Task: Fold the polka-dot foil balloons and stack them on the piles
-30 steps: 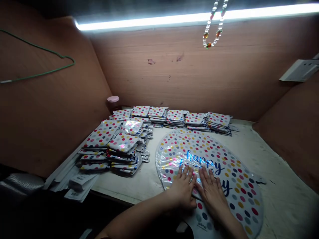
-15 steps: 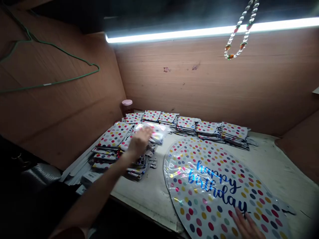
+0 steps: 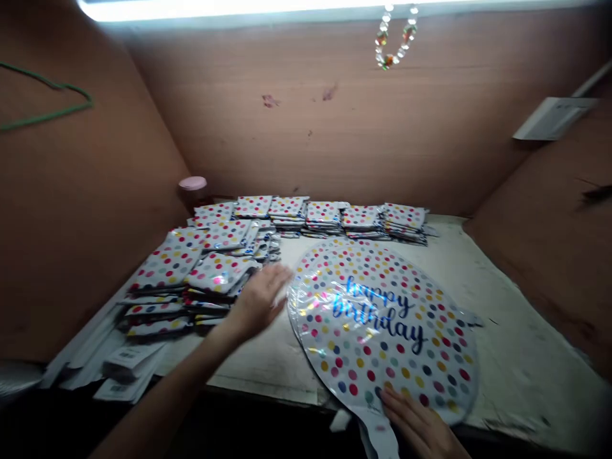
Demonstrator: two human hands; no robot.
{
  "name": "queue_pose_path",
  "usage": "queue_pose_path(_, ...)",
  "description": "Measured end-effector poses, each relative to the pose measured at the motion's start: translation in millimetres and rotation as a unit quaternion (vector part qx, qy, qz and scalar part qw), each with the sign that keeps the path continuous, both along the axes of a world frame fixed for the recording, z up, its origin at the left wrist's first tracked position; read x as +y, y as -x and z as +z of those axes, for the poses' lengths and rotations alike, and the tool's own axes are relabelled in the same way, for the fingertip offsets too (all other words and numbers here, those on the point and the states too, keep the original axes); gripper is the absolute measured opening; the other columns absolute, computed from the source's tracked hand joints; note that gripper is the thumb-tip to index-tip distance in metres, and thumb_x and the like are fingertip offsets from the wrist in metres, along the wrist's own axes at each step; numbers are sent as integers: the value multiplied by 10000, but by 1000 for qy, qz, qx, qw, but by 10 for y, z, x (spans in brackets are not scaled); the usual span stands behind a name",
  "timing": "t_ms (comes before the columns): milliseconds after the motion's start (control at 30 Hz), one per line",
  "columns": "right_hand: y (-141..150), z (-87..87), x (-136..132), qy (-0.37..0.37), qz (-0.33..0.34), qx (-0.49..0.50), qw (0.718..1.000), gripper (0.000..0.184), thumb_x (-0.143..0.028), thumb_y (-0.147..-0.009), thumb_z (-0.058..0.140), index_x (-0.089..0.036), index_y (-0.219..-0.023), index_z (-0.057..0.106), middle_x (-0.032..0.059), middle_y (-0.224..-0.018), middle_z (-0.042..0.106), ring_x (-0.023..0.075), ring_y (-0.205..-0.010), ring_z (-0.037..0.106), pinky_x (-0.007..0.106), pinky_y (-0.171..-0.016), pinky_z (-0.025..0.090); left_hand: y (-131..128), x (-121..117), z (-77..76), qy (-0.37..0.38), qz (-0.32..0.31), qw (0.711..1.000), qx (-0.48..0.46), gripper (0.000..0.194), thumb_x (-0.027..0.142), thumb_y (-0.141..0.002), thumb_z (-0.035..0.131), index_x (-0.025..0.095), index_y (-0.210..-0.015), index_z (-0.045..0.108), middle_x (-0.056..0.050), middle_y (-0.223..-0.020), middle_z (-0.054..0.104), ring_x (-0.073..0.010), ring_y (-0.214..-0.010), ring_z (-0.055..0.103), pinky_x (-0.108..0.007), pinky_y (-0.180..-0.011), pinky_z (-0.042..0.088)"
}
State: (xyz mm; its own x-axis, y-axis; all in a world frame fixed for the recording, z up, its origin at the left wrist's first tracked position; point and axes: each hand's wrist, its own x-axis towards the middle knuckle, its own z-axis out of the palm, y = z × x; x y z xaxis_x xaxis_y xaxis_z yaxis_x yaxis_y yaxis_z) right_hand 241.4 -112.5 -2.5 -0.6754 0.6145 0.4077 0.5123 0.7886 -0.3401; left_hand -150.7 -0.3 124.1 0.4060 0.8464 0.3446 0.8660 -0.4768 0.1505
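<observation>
A flat round foil balloon (image 3: pixel 382 325) with coloured dots and blue "happy birthday" lettering lies on the table. My right hand (image 3: pixel 418 424) rests with fingers flat on its near edge, by the neck. My left hand (image 3: pixel 261 299) hovers empty, fingers spread, between the balloon's left edge and the piles of folded dotted balloons (image 3: pixel 201 271). It is blurred by motion.
A row of folded balloon stacks (image 3: pixel 335 217) lines the back wall. A pink-lidded jar (image 3: pixel 192 188) stands in the back left corner. White paper packs (image 3: pixel 119 363) lie at the table's left front. Wooden walls enclose three sides; beads (image 3: pixel 394 38) hang overhead.
My left hand laid a folded balloon on the left pile and has drawn back toward the flat balloon. The right hand slid to the balloon's near edge. The camera has shifted.
</observation>
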Motion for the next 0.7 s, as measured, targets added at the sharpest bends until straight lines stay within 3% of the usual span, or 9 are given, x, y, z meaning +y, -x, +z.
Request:
queue_pose_path(100, 103, 257, 81, 188, -100, 80, 974, 225, -231, -909, 445, -227, -922, 669, 56, -920, 717, 192, -879, 671, 293, -761, 550, -682, -475, -367, 158, -215, 963, -49, 426, 411, -886, 538, 276, -1289, 521, -43, -1242, 608, -209, -1213, 504, -354, -1059, 390)
queue_pose_path(167, 156, 406, 178, 325, -152, 108, 927, 199, -300, -885, 491, -204, -776, 627, 33, -783, 680, 180, -747, 646, 272, -663, 528, -969, -653, -592, 214, -245, 944, -64, 560, 472, -846, 594, 285, -1354, 456, -55, -1269, 591, -218, -1198, 513, -351, -1038, 408)
queue_pose_path(233, 187, 536, 323, 389, -185, 121, 894, 220, -336, -869, 504, -192, -728, 592, 12, -717, 649, 166, -679, 617, 247, -610, 490, -1123, -740, -783, 204, -196, 958, -54, 778, 522, -796, 637, 263, -1451, 306, -117, -1412, 452, -286, -1278, 431, -436, -1061, 368)
queue_pose_path(300, 212, 649, 559, 368, -227, 90, 897, 226, -324, -884, 470, -188, -747, 587, 8, -724, 649, 155, -681, 605, 229, -616, 460, -1171, -793, -930, 153, -134, 979, -17, 930, 576, -738, 669, 285, -1485, 197, -145, -1534, 220, -398, -1377, 233, -584, -1081, 249)
queue_pose_path(367, 239, 738, 920, 294, -284, 7, 913, 213, -285, -901, 444, -190, -785, 595, 17, -791, 666, 151, -732, 602, 222, -659, 438, -1148, -849, -1028, 108, -106, 988, 24, 920, 636, -722, 645, 353, -1474, 196, -111, -1569, 78, -467, -1393, 86, -689, -1052, 135)
queue_pose_path(500, 285, 817, 1898, 223, -354, -118, 901, 157, -212, -879, 493, -176, -802, 626, 56, -865, 677, 181, -838, 594, 263, -744, 402, -1058, -871, -1020, 118, -163, 978, 60, 892, 776, -741, 457, 334, -1475, 208, -128, -1554, 159, -435, -1388, 170, -691, -1054, 115)
queue_pose_path(600, 324, 846, 2505, 209, -366, -160, 893, 127, -180, -841, 557, -153, -758, 649, 83, -865, 674, 231, -941, 569, 346, -846, 370, -1122, -621, -871, 117, -177, 976, 50, 835, 738, -799, 418, 283, -1475, 234, -134, -1524, 259, -366, -1384, 240, -611, -1102, 156)
queue_pose_path(700, 411, 906, 2697, 179, -374, -184, 891, 116, -211, -833, 593, -138, -887, 665, 126, -992, 657, 272, -1025, 528, 423, -903, 341, -1309, -146, -778, 105, -128, 985, 38, 733, 628, -868, 432, 274, -1478, 230, -113, -1547, 201, -361, -1407, 174, -580, -1120, 149)
